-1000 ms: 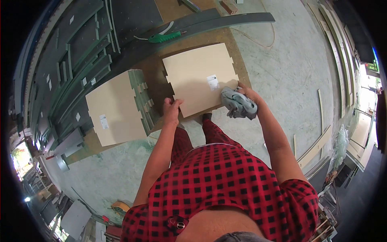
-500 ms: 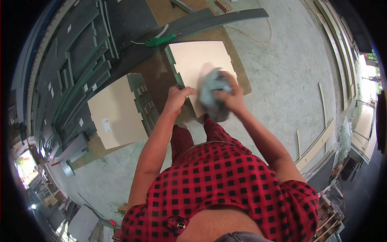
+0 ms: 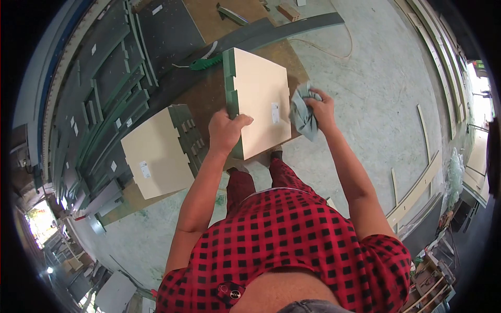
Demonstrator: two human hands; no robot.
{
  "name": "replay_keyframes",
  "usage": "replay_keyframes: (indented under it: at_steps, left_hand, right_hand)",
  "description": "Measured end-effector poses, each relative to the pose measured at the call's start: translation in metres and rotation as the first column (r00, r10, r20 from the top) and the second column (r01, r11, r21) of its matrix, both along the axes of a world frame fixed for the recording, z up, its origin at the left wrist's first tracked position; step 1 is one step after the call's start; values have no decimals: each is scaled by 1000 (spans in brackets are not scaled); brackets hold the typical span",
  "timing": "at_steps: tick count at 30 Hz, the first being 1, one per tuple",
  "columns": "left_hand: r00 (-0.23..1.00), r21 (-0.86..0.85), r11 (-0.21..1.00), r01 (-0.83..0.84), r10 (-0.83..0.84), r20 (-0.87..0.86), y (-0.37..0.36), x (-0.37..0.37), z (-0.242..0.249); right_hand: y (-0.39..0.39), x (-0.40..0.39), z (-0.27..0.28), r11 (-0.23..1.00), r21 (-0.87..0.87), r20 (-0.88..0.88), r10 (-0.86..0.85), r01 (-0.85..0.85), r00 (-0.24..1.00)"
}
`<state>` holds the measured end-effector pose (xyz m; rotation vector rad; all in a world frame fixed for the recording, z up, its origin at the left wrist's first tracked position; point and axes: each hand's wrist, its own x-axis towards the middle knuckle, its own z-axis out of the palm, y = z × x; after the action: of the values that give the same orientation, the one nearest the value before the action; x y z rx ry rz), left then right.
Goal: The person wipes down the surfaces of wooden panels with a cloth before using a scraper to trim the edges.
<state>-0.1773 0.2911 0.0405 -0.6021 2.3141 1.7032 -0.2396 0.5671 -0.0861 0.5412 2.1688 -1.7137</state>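
Note:
My left hand [image 3: 227, 130] grips the left edge of a cream-faced board [image 3: 258, 88], its thumb on the pale face. This board has green, notched edges and a white label [image 3: 275, 113] on its lower right. It is tilted, with its green left side showing. Just off the board's right edge, my right hand [image 3: 320, 110] is closed on a crumpled grey-blue cloth [image 3: 304, 112]. To the left lies a stack of similar cream boards [image 3: 156, 154] with notched green edges and a label on the top one.
A green-handled tool [image 3: 206, 63] lies beyond the board, near a long dark strip [image 3: 292, 28]. Dark green-edged panels [image 3: 112, 78] cover the left side. A brick [image 3: 288, 11] sits at the far end. Long pale strips [image 3: 415, 190] lie along the right floor.
The cream board has tilted up on its side, and its label now shows. My right hand has moved right with the cloth, off the board's face. My left hand stays on the left edge.

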Motion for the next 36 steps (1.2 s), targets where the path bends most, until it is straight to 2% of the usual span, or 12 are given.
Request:
replay_keyframes:
  at_steps: [2, 3, 5, 8, 11, 13, 19, 22, 25, 27, 31, 36]
  left_hand:
    - [1000, -56, 998, 0, 0, 6, -4, 6, 5]
    - [1000, -96, 995, 12, -11, 9, -4, 9, 4]
    - [999, -217, 975, 39, -39, 5, -3, 11, 15]
    - [995, -184, 980, 77, -62, 84, -4, 9, 20]
    - [999, -107, 994, -28, 31, 25, -9, 16, -6]
    - [995, 29, 995, -95, 95, -2, -7, 20, -6]
    - [971, 118, 982, -147, 166, -172, 4, 16, -10]
    - [976, 155, 972, -177, 193, -96, -9, 12, -6]
    - [979, 223, 957, -183, 198, -46, -15, 13, -3]
    - [971, 333, 922, -200, 231, -55, -25, 22, 11]
    - [965, 521, 831, -197, 259, -49, -57, 50, 59]
    - [946, 591, 781, -203, 312, -87, -115, 92, 115]
  right_hand:
    - [-50, -9, 78, 967, -253, -243, -101, 37, 965]
    - [-72, -13, 96, 964, -264, -252, -91, 22, 963]
    - [-109, -23, 119, 972, -145, -610, 60, -186, 790]
    - [-140, -41, 109, 959, -116, -648, 124, -258, 752]
    - [-127, -60, 47, 998, 10, -503, 57, -60, 862]
    - [-93, -61, -11, 991, 131, -212, 65, -37, 975]
    - [-22, 31, -47, 808, 500, -90, 406, -311, 909]
    - [11, 48, -39, 788, 286, 134, 530, -545, 837]
    - [31, 44, -33, 893, -25, 177, 446, -449, 877]
    - [39, 40, -8, 780, -607, 307, 405, -151, 861]
    - [-5, 42, 93, 728, -686, 424, 420, -19, 803]
    - [-60, 29, 114, 603, -694, 234, 706, -394, 668]
